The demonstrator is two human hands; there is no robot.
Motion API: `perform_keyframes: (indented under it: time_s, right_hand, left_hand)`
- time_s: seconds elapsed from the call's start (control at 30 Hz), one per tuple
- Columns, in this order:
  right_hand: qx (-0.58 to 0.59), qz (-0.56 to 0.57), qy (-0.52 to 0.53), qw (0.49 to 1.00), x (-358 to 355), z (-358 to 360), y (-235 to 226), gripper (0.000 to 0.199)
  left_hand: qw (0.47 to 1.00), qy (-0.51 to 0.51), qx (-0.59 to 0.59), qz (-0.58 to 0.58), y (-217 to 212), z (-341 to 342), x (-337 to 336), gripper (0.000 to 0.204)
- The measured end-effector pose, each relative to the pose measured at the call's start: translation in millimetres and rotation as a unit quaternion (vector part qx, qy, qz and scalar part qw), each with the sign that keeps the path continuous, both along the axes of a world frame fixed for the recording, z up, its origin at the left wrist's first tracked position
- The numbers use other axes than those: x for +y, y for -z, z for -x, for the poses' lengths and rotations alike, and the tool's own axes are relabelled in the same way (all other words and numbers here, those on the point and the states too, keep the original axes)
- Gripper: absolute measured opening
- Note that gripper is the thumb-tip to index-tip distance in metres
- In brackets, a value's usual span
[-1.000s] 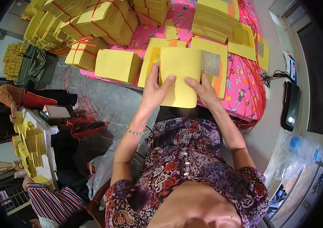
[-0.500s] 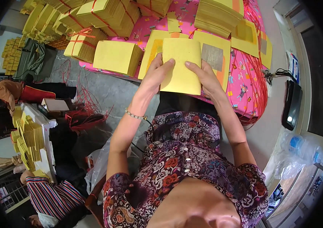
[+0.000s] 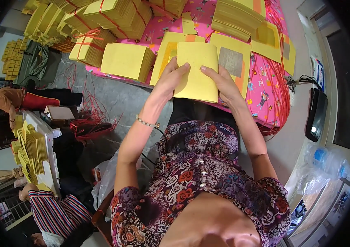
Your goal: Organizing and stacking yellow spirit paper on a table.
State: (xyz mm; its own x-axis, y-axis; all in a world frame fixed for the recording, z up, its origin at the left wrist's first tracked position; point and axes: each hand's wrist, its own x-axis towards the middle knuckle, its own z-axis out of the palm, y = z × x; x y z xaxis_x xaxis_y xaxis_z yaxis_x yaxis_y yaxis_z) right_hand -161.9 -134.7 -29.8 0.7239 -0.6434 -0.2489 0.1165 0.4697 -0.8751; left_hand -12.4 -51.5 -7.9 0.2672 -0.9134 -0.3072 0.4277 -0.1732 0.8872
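Between my two hands, above the near edge of the pink table, is a bundle of yellow paper sheets (image 3: 197, 80). Its broad face is turned up, and its thickness is mostly hidden. My left hand (image 3: 170, 78) grips the left side, thumb on top and fingers behind. On the opposite side my right hand (image 3: 223, 82) holds it the same way. Under and behind the bundle lie flat yellow sheets, one with an orange patch (image 3: 166, 55) and one with a silver-grey square (image 3: 230, 61). A squared yellow stack (image 3: 122, 61) stands to the left of my left hand.
Red-tied yellow bundles (image 3: 113, 18) fill the back left of the pink patterned table (image 3: 261, 88). Another tall stack (image 3: 236, 18) stands at the back. Red strips (image 3: 280, 82) hang along the right edge. Two people (image 3: 8, 99) work at a side table (image 3: 51, 164) on the left.
My hands and the yellow paper bundle stay almost where they were. At the far left, a co-worker's arm has shifted slightly over the side table.
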Motion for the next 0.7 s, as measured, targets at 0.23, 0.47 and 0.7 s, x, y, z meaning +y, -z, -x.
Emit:
perform_keyframes:
  time_s: [0.23,0.47,0.7]
  right_hand:
    - [0.001,0.01,-0.002,1.0,0.6,0.3,0.4,0.045]
    - [0.012,0.018,-0.001,1.0,-0.1,1.7,1.4,0.043]
    - [0.004,0.08,0.029,0.996,4.1,0.0,1.2,0.043]
  left_hand:
    - [1.0,-0.005,0.017,0.01,-1.4,2.5,0.2,0.039]
    - [1.0,-0.001,0.012,0.02,3.5,3.6,0.3,0.036]
    - [1.0,0.015,-0.002,0.021,12.2,-4.6,1.2,0.037]
